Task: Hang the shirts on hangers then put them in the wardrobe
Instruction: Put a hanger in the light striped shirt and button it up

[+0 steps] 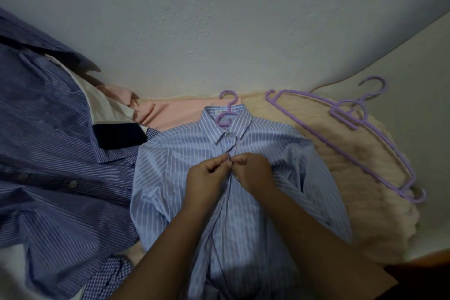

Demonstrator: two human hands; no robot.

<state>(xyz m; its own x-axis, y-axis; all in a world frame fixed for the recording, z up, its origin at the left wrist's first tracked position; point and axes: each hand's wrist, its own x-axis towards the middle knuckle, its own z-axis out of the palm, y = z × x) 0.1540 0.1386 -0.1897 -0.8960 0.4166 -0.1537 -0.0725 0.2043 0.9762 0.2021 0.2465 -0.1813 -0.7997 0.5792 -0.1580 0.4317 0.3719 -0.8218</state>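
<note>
A dark blue striped shirt (48,153) is spread over the left side of the scene, with a white garment (107,107) and a black band of cloth (119,137) lying at its far right edge. A pink garment (165,111) is seen beyond these, against the wall (219,19), and a piece of checked cloth (107,277) shows at the near left. A cream fluffy blanket (341,165) is spread underneath on the right, and two spare purple hangers (360,129) are laid on it, well apart from the hands, their hooks turned to the far right.

The light blue striped shirt (194,190) is laid flat, front up, in the middle, between the dark shirt and the spare hangers. Its long axis runs from near to far, with the collar at the far end, towards the wall. A purple hanger hook (227,107) is seen rising out of the collar and pointing far. The top button is fastened.

The front strip just below the collar is pinched by both hands. The left hand (207,175) is curled round the fabric edge between thumb and fingers, and the right hand (253,170) is closed on the opposite edge, the fingertips of the two hands meeting. Much of the lower shirt front is covered by the forearms.
</note>
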